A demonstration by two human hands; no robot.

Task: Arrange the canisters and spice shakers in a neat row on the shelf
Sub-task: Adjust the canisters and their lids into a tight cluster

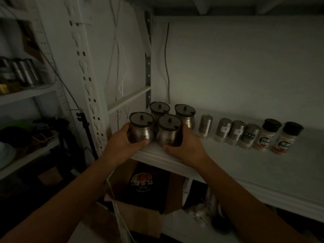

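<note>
Now, dim light throughout. Left hand [121, 142] wrapped around the front-left canister [141, 128], thumb across its lower front, fingers behind its left side. Right hand [185, 145] grasping the front-right canister [169, 131], thumb at its base, fingers on its right flank. Both canisters are round-bellied metal with dark knobbed lids; they stand just beside each other at the front edge of the white shelf [245, 165], whether touching cannot be told. Directly behind them, two more of the same kind: back-left canister [159, 109] and back-right canister [185, 115], so the four form a tight square cluster at the shelf's left end. To the right, a row running along the shelf: a lone metal shaker [205, 126], set a little apart, then three metal shakers [237, 133] close together with pale or dark labels, then two clear black-capped spice jars [278, 135] holding pale contents. Labels too blurred to read. Below the shelf, an open cardboard box [140, 195] with a dark printed item inside. Far left, a second shelving unit [26, 93] carrying shiny metal cylinders and clutter, indistinct.
</note>
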